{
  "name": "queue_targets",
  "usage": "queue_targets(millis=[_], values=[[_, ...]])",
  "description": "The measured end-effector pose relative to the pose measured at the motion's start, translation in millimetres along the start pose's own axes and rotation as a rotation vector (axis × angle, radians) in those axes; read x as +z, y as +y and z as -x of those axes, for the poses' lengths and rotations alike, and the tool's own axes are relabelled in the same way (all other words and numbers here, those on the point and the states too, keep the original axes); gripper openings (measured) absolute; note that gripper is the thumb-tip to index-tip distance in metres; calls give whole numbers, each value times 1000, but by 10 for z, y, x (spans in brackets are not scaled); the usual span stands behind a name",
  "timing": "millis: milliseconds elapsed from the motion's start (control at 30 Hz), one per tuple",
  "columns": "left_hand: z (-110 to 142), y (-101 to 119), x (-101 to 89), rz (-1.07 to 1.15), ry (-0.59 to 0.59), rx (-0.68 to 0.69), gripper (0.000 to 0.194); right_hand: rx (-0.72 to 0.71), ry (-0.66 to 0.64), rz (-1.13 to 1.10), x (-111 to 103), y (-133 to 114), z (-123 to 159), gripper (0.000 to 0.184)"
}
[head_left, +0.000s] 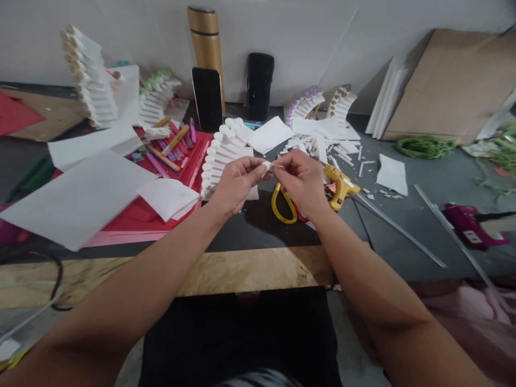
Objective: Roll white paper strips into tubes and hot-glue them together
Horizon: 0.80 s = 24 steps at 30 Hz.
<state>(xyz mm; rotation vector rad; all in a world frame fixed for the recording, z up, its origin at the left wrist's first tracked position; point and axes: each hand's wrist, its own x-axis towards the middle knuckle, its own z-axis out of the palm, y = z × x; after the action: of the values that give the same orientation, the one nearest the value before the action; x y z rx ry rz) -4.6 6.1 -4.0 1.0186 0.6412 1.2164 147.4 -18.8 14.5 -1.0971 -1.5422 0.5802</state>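
Note:
My left hand point(238, 181) pinches a small white paper piece point(266, 166), which looks rolled or folded. From the other side my right hand point(300, 180) closes its fingertips on a thin white end of the same piece. Both hands are held above the dark table, close together. Just behind my left hand stands a curved row of white paper rolls point(220, 161). Scissors with a yellow handle point(281, 207) lie below my right hand. A yellow glue gun point(342, 187) rests beside my right wrist, partly hidden by it.
White paper sheets point(86, 193) and red sheets point(141, 215) cover the left side. A gold bottle point(207, 43) and two black phones point(207, 99) stand at the back. Paper scraps point(310, 145) lie behind my right hand. A purple glue gun point(470, 226) is far right.

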Motion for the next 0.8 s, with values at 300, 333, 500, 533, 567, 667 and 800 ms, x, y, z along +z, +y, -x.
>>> queue_targets(millis=[300, 333, 500, 533, 567, 667, 800], values=[[-10, 23, -47, -160, -15, 106, 23, 526, -157, -449, -75, -2, -88, 42], [-13, 20, -53, -193, -19, 120, 21, 558, -175, -479, -77, -4, -95, 42], [-24, 6, -63, -269, -18, 159, 12, 532, -178, -495, -72, -24, -77, 28], [-25, 3, -65, -276, -15, 165, 11, 530, -172, -487, -70, -25, -70, 27], [-27, 0, -67, -283, -13, 170, 11, 531, -165, -479, -68, -24, -63, 25], [-31, -16, -82, -301, -16, 176, 12, 524, -150, -469, -65, -10, -50, 23], [-40, -40, -104, -303, -21, 181, 14, 486, -130, -453, -52, 5, -47, 22]])
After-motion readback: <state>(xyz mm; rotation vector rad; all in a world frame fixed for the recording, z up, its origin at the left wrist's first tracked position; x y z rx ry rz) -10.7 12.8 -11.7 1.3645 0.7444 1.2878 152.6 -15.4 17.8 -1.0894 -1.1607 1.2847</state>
